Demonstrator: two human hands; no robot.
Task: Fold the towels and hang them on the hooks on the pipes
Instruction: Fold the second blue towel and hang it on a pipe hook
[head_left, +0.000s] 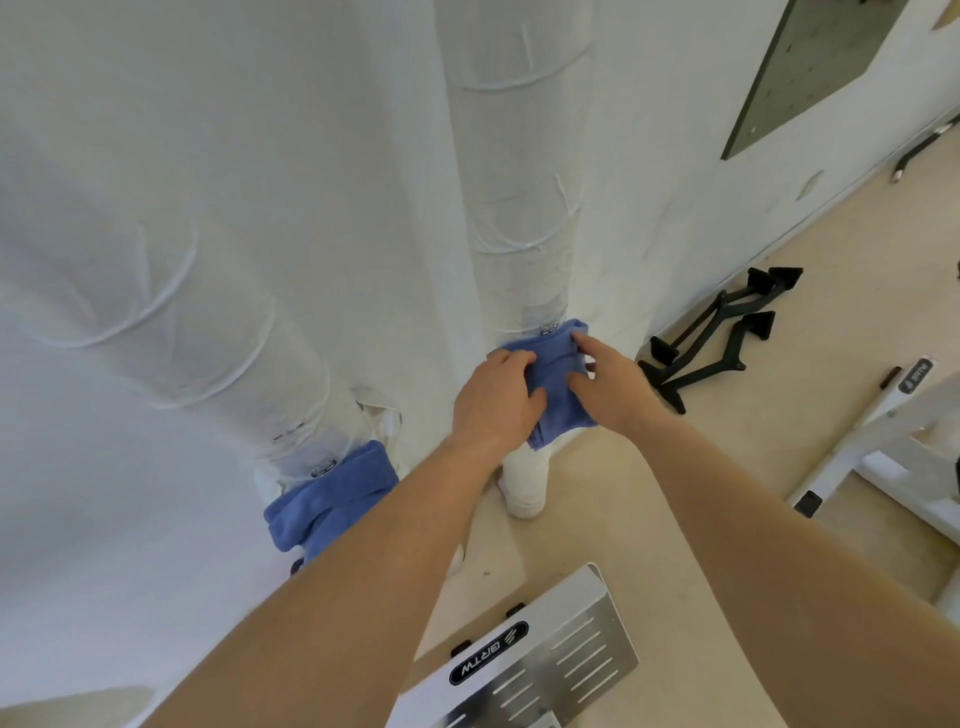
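Observation:
Two white wrapped pipes run down the wall. A folded blue towel (556, 358) hangs from a small metal hook (548, 328) on the right pipe (524, 208). My left hand (493, 400) grips the towel's left side. My right hand (608, 379) rests on its right side with fingers spread against the cloth. A second folded blue towel (327, 499) hangs from a hook (323, 468) on the left pipe (197, 332), untouched, partly behind my left forearm.
A silver perforated metal plate with a black label (540, 660) sits below my arms. Black metal handles (717, 338) lie on the beige floor by the wall. White equipment frame (893, 452) stands at right. A grey pegboard panel (810, 67) hangs upper right.

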